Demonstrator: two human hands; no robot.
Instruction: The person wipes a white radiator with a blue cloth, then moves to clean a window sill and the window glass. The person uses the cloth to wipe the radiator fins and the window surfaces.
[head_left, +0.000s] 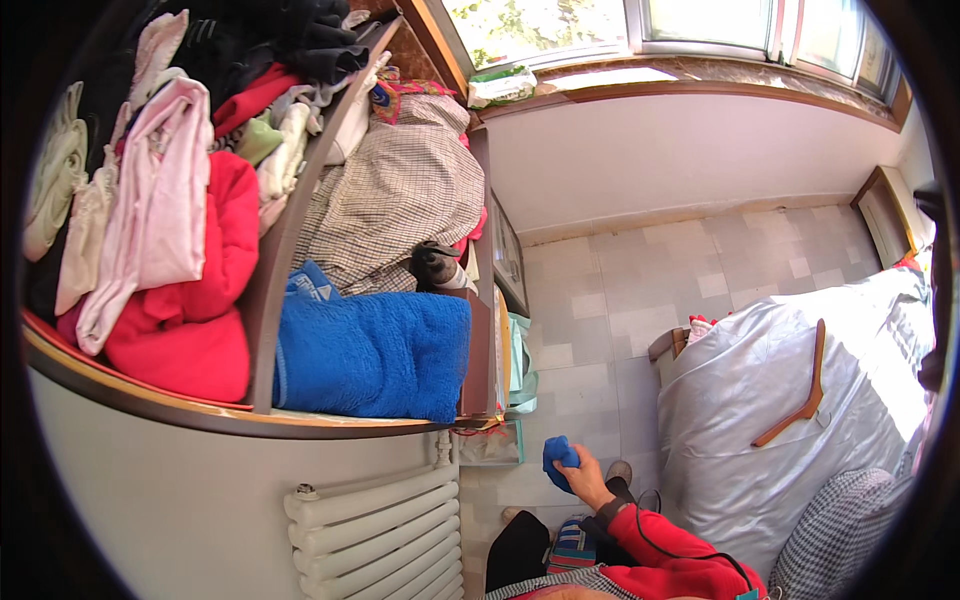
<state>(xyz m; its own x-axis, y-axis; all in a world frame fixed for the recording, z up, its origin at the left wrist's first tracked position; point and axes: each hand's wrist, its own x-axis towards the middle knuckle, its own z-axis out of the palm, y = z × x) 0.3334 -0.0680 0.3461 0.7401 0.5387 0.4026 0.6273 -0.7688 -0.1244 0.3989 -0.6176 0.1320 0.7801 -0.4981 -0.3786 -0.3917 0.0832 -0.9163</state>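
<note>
A small bunched blue cloth (556, 459) is gripped in my right hand (589, 478), over the tiled floor between the shelf and the bed. A red sleeve and a dark wristband cover that arm, and a black cable loops beside it. My left hand is out of view. To the left, a folded blue towel (375, 349) lies at the edge of a shelf compartment, below a checked cloth (409, 176). A wooden clothes hanger (814, 397) rests on the bed's pale satiny cover (720, 420).
Piled clothes (187, 300) fill the compartment at left, behind a brown divider (281, 262). Beneath the shelf is a white radiator (382, 525). A clear-sided box (491, 444) stands near the shelf's end. A houndstooth cloth (840, 525) lies beside the bed cover. Windows line the far wall.
</note>
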